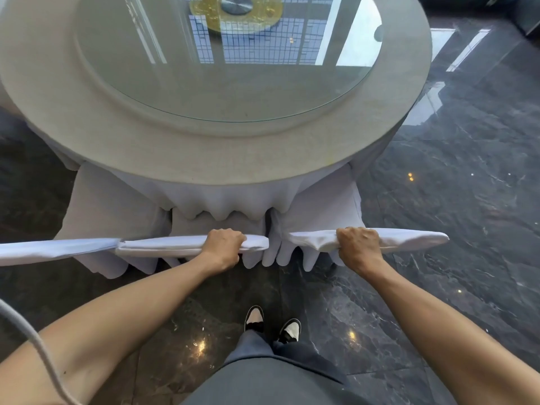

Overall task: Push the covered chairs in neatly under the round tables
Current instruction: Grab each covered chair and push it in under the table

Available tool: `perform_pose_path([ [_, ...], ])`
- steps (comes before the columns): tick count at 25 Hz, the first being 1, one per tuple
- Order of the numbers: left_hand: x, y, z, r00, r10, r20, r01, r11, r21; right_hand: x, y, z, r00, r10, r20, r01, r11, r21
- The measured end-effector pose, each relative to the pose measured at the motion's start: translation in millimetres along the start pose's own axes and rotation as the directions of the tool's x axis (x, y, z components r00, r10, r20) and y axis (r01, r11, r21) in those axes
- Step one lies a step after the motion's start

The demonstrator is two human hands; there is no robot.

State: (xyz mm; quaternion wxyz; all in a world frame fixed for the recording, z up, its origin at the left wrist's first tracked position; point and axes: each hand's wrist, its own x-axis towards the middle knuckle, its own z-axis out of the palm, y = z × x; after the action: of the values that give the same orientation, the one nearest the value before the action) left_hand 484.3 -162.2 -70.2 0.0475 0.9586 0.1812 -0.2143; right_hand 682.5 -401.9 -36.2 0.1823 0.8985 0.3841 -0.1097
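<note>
A round table (pixel 87 124) with a pale cloth and a glass turntable (pixel 222 77) fills the upper view. Three white-covered chairs stand side by side at its near edge, seats tucked under the hanging cloth. My left hand (pixel 223 247) grips the top of the middle chair's back (pixel 175 247). My right hand (pixel 358 247) grips the top of the right chair's back (pixel 409 239). The left chair's back (pixel 52 250) runs off the left edge, touching the middle one.
Dark polished marble floor (pixel 453 200) lies all round the table and under my feet (pixel 271 323). A grey cord (pixel 32 340) hangs at the lower left. A gold disc (pixel 210 13) sits at the turntable's centre.
</note>
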Motion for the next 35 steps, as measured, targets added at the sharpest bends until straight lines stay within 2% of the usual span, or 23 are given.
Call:
perform_pose_path([
  [12, 2.4, 5.3, -1.4, 0.998, -0.056, 0.022, 0.057, 0.998, -0.039, -1.2, -10.2, 6.2, 0.996, -0.076, -0.045, 0.079, 0.995, 0.054],
  [16, 13.4, 20.8, -17.6, 0.988, -0.082, 0.131, 0.096, 0.990, -0.103, 2.1, 10.6, 2.7, 0.965, -0.262, -0.015, 0.262, 0.960, 0.095],
  [18, 32.2, 49.8, -36.2, 0.983, -0.037, 0.178, 0.084, 0.960, -0.265, 2.0, 32.0, -3.1, 0.930, -0.367, 0.013, 0.359, 0.916, 0.179],
  [21, 67.5, 113.2, -72.9, 0.990, 0.046, 0.133, 0.026, 0.868, -0.496, 1.5, 74.5, -6.3, 0.920, -0.385, 0.073, 0.337, 0.872, 0.355],
  [23, 93.1, 158.1, -87.5, 0.987, 0.089, 0.132, -0.015, 0.877, -0.481, 2.4, 112.6, -1.4, 0.909, -0.383, 0.166, 0.254, 0.823, 0.509],
  [26, 137.7, 226.4, -93.7, 0.975, 0.083, 0.208, 0.006, 0.918, -0.396, 9.0, 190.1, 20.1, 0.846, -0.442, 0.299, 0.150, 0.734, 0.662],
  [29, 174.8, 295.5, -103.9, 0.966, 0.088, 0.242, 0.005, 0.932, -0.361, 24.4, 279.5, 42.1, 0.817, -0.444, 0.367, 0.079, 0.718, 0.692],
  [33, 218.3, 401.5, -141.2, 0.956, 0.100, 0.277, -0.008, 0.949, -0.315, 42.0, 408.0, 62.6, 0.859, -0.343, 0.380, 0.064, 0.809, 0.585],
  [35, 242.8, 450.4, -162.0, 0.961, 0.096, 0.258, -0.021, 0.959, -0.282, 54.0, 464.4, 68.4, 0.889, -0.297, 0.348, 0.051, 0.820, 0.570],
])
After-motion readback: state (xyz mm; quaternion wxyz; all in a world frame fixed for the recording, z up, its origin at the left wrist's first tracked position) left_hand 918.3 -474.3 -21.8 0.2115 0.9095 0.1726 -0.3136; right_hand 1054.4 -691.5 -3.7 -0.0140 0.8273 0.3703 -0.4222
